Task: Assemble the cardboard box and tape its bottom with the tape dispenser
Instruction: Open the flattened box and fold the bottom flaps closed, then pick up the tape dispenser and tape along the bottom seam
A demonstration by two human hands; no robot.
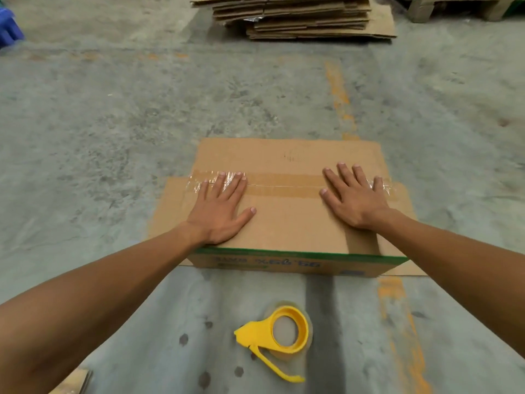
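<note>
The grey concrete floor [113, 123] carries a brown cardboard box [287, 223], upside down with its long axis running left to right and a strip of clear tape [284, 184] along the bottom seam. Both hands lie flat on it, fingers straight and spread, gripping nothing — the left hand [220, 210] near the left end, the right hand [353, 199] near the right. The yellow plastic tape dispenser [279, 335] lies on the floor just nearer the person, handle pointing toward them. A stack of flattened cardboard sheets [306, 17] sits at the far edge.
</note>
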